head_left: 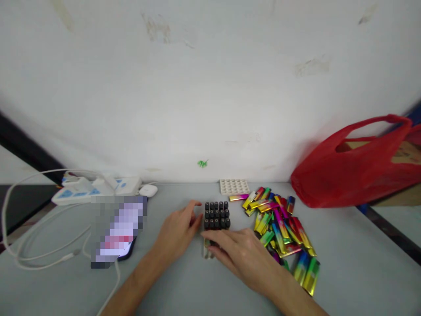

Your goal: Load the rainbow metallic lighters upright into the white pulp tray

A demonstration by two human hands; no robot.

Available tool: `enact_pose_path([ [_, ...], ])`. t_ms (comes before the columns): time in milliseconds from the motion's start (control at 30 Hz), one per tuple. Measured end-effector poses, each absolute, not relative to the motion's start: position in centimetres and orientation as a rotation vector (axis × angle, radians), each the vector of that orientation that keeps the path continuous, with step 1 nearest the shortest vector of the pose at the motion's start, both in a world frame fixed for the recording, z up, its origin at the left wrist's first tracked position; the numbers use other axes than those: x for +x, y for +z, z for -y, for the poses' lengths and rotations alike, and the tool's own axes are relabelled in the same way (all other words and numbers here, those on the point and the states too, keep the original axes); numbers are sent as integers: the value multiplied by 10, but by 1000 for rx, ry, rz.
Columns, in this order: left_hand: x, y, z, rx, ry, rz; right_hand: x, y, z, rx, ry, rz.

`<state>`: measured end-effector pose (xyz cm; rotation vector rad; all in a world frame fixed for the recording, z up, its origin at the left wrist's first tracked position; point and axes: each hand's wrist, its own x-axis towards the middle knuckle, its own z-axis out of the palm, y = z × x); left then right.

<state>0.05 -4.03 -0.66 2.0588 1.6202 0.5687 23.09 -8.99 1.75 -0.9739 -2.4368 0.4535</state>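
Note:
Small black-topped pieces (pixel 216 214) stand upright in close rows, in a pale tray (pixel 208 253) whose near end shows beneath my right hand. My left hand (pixel 179 226) is at the left side of these rows, its fingers curved and apart with nothing seen in them. Over the near end of the tray, my right hand (pixel 238 250) has its thumb and fingers brought together. Something small lies at those fingertips, mostly hidden, and I cannot make out what it is. To the right spreads a pile of shiny, flat, rainbow-coloured cases (pixel 279 224).
Behind the rows lies a pale tray with a grid of holes (pixel 234 187) near the wall. A red plastic bag (pixel 348 166) stands at the back right. On the left are a phone (pixel 123 230), a white power strip (pixel 128 186) and looping white cables (pixel 42 267).

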Motion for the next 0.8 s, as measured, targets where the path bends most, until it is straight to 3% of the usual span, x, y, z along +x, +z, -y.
enact_pose_path([
  [300, 1, -4, 41, 2030, 610, -1605, 224, 6, 90, -954, 319, 2390],
  [600, -4, 35, 51, 1728, 1136, -1820, 204, 30, 107, -683, -399, 2136],
  [700, 20, 57, 75, 1756, 1248, -1724, 173, 47, 117, -425, -449, 2222],
  [800, 48, 72, 98, 1806, 1277, -1584, 141, 54, 122, -472, -136, 2393],
])
